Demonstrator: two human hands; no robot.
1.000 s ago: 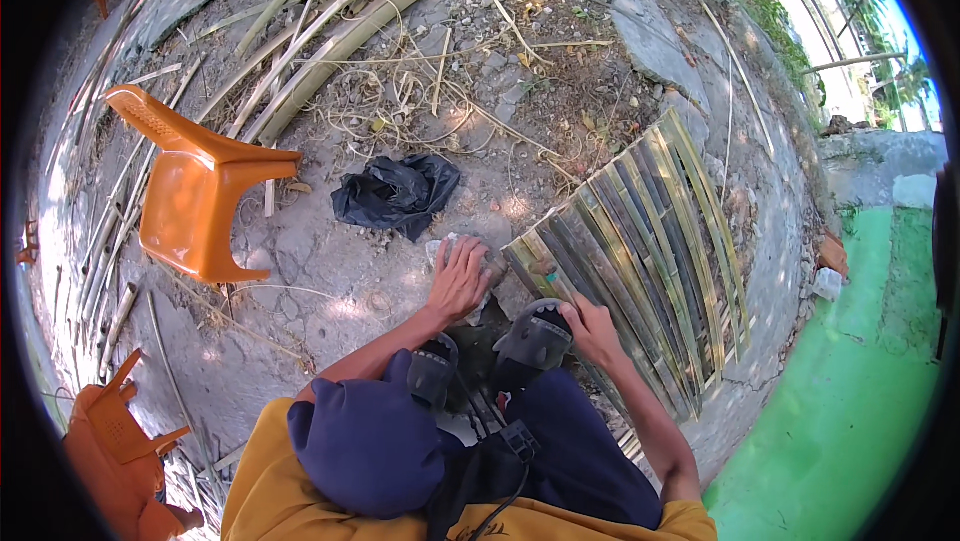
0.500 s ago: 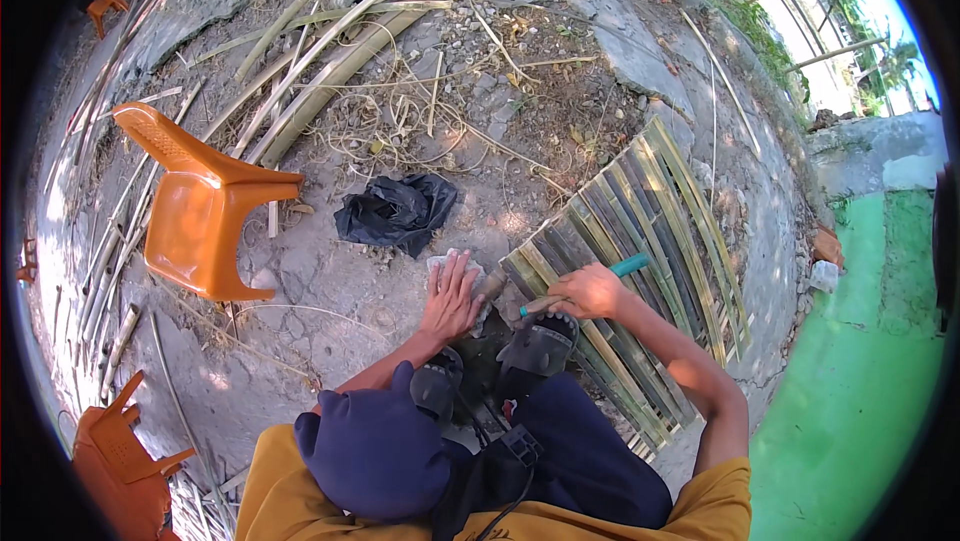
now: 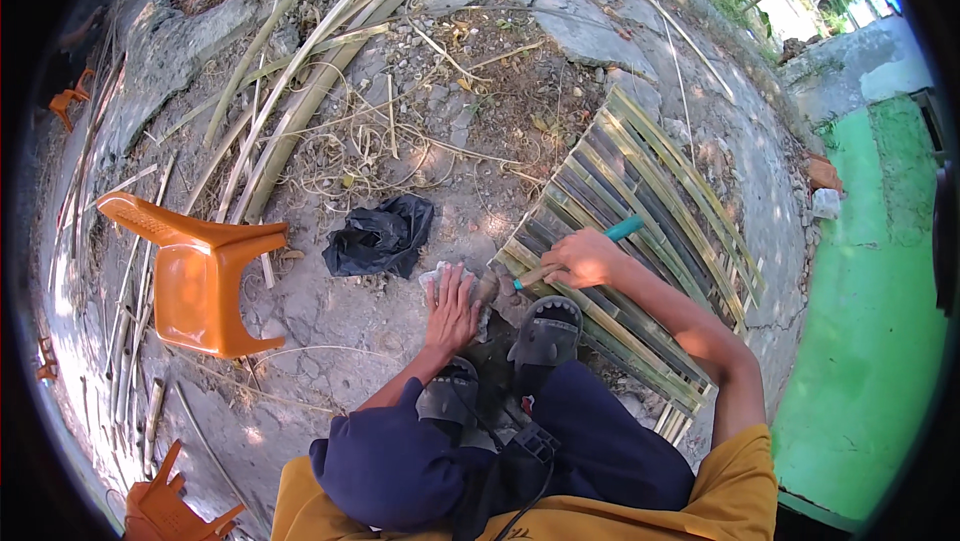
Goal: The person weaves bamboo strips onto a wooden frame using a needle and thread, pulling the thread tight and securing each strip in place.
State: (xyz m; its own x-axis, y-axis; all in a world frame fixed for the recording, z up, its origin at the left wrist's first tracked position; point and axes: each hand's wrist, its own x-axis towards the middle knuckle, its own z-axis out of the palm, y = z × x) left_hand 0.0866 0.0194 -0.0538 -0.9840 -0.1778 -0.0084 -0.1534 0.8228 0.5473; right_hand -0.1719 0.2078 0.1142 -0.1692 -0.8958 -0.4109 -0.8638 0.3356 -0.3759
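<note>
My left hand (image 3: pixel 455 311) lies with fingers stretched and spread on a pale, rough-looking piece (image 3: pixel 428 278) on the ground. What is under the palm is hidden. Just right of its fingers is a brown, stubby thing (image 3: pixel 487 288) that I cannot make out. My right hand (image 3: pixel 583 259) is closed round a stick-like tool with a brown shaft (image 3: pixel 536 277) and teal at both ends. The tool points down and left toward the brown thing, above the near left corner of a bamboo slat panel (image 3: pixel 640 211). Both hands are just beyond my dark shoes (image 3: pixel 545 332).
A crumpled black plastic bag (image 3: pixel 380 236) lies left of my left hand. Farther left stands an orange plastic chair (image 3: pixel 190 286), with another orange chair (image 3: pixel 170 501) at lower left. Long bamboo strips (image 3: pixel 300 111) lie at the far left. A green surface (image 3: pixel 850 341) borders the right.
The view has shifted and turned slightly, so the chair and panel sit differently. My left hand stays on the pale piece, and my right hand still grips the tool near the panel's corner.
</note>
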